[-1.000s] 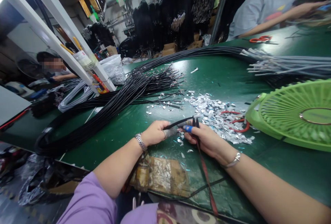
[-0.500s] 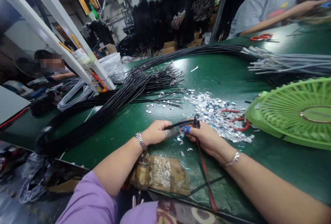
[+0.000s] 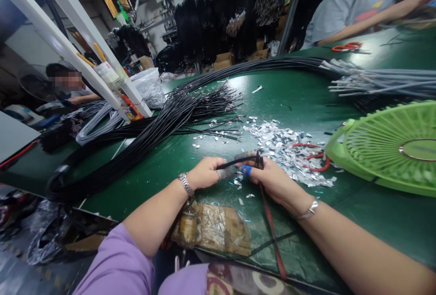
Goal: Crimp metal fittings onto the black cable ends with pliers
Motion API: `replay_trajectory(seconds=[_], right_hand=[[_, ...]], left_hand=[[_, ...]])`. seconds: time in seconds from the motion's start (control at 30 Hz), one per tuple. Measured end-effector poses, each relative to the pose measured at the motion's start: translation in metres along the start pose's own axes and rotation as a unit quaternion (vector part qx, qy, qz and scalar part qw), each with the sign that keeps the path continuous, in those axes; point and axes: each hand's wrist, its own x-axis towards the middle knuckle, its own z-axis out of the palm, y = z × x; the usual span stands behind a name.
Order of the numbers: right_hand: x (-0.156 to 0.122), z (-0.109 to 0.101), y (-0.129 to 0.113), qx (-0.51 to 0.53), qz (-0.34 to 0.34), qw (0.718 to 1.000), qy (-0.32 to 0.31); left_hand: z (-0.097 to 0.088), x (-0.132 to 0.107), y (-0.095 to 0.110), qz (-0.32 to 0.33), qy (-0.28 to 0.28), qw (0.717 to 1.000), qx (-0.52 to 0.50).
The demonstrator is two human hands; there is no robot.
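My left hand (image 3: 204, 173) pinches a short black cable (image 3: 236, 162), its thumb on top and a grey-wrapped finger beneath. The cable runs across to my right hand (image 3: 272, 177), closed around its other end, with blue tape on the thumb. A small dark upright piece (image 3: 260, 159) sticks up between the right fingers; its kind I cannot make out. Below that hand hangs a dark red strap (image 3: 270, 231). Silvery foil scraps (image 3: 279, 145) lie just beyond my hands, with red-handled tools (image 3: 316, 161) partly among them.
A bundle of black cables (image 3: 136, 154) with stripped ends curves across the green table (image 3: 163, 190). A green fan (image 3: 391, 149) stands at right, near grey cable ends (image 3: 378, 81) and orange-handled scissors (image 3: 347, 47). Taped cardboard (image 3: 221, 229) lies at the near edge. Two other people sit beyond.
My right fingers have shifted slightly along the cable, with a wrapped finger now showing above it. My left hand stays nearly in place. The view has moved a little.
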Motion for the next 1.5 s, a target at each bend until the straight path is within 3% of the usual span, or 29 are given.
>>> replay_trajectory(seconds=[0.6,1.17,1.5], right_hand=[[0.0007,0.0026,0.0056,0.022,0.007,0.998,0.061],[-0.0006,0.0034,0.0022,0.039,0.020,0.998,0.035],[0.0023,0.0043,0.0048,0.061,0.079,0.995,0.012]], left_hand=[[0.0010,0.0012,0.0017,-0.028,0.024,0.997,-0.071],[0.0005,0.0010,-0.0020,-0.004,0.018,0.999,-0.042],[-0.0001,0.0014,-0.0026,0.003,0.009,1.000,0.007]])
